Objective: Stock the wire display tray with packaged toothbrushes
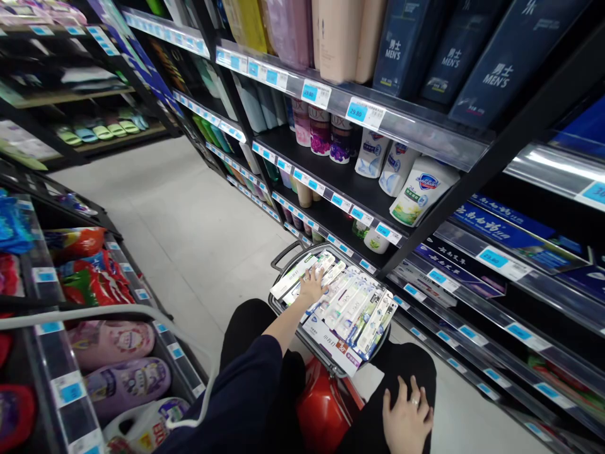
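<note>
White toothbrush packs (352, 309) slanting aisle-ward

Head camera looks steeply down, close over a basket (288, 252) between shelves (425, 135)

The floor (189, 221) of the aisle lies open ahead, between the right-hand shelves (378, 208) and the left-hand rack (57, 353). Close in, a basket (283, 258) heaped with toothbrush packs (354, 309) blocks the way forward; a red stool (321, 410) sits just under it.

Left hand (312, 285) reaching forward, fingers spread; right hand (407, 416) resting flat (ring visible).
</note>
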Tool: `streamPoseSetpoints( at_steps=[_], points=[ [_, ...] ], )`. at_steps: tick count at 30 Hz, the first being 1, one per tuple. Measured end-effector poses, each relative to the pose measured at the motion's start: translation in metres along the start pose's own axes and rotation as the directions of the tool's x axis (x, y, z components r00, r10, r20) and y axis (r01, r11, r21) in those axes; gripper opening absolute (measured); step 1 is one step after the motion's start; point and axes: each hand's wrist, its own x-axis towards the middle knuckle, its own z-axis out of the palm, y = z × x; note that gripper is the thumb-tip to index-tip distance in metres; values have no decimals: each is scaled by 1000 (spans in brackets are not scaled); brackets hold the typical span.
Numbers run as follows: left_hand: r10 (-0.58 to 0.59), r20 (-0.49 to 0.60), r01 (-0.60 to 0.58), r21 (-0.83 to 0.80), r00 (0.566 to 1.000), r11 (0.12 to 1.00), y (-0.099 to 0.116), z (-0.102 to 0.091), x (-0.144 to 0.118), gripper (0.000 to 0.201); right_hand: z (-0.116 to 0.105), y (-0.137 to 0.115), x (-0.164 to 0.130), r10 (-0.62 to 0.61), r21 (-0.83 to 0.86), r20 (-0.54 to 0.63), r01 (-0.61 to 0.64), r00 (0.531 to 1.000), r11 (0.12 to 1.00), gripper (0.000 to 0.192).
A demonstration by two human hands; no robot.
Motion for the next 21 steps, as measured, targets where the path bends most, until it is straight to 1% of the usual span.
streamPoseSetpoints(
  at_steps=[3, 6, 8, 9, 11, 12, 13, 14, 15, 17, 18, 19, 20, 21],
  points=[
    [-1, 7, 1, 4, 1000, 1000, 0, 1, -1, 78, -5, -2, 1, 5, 1, 11, -5, 1000, 1000, 44],
    [4, -13, -4, 5, 1000, 1000, 1, -4, -2, 79, -9, -2, 2, 10, 3, 23, -10, 1000, 1000, 43],
    [18, -62, -18, 1, 998, 1000, 4, -11, -4, 78, -11, -2, 2, 11, 5, 27, -11, 1000, 1000, 43],
    [36, -105, -36, 1, 994, 999, 7, -16, -7, 78, -11, -2, 2, 10, 6, 27, -10, 1000, 1000, 43],
    [90, -216, -93, -4, 972, 996, 18, -27, -18, 76, -12, -3, 3, 7, 5, 27, -8, 1000, 1000, 42],
    [128, -269, -136, -11, 955, 991, 27, -31, -26, 73, -12, -3, 3, 8, 4, 27, -8, 1000, 1000, 42],
    [173, -308, -189, -22, 936, 982, 38, -34, -36, 70, -12, -3, 3, 10, 4, 25, -10, 1000, 1000, 42],
    [226, -321, -251, -39, 920, 967, 51, -34, -47, 65, -13, -4, 4, 12, 6, 23, -12, 1000, 1000, 42],
    [304, -311, -335, -52, 901, 941, 65, -33, -61, 58, -13, -4, 4, 14, 7, 21, -14, 1000, 1000, 42],
    [473, -204, -493, -59, 857, 868, 96, -22, -88, 47, -13, -5, 4, 13, 11, 17, -13, 1000, 1000, 42],
    [502, -134, -512, -62, 855, 857, 112, -14, -102, 44, -12, -5, 4, 11, 13, 15, -11, 1000, 1000, 42],
    [482, -47, -484, -65, 875, 872, 127, -5, -114, 43, -12, -5, 3, 8, 15, 15, -9, 1000, 1000, 42],
    [421, 47, -418, -62, 906, 906, 141, 4, -125, 46, -12, -4, 3, 8, 17, 15, -8, 1000, 1000, 43],
    [367, 89, -365, -47, 926, 930, 153, 14, -133, 52, -11, -4, 2, 7, 20, 15, -8, 1000, 1000, 43]
  ],
)
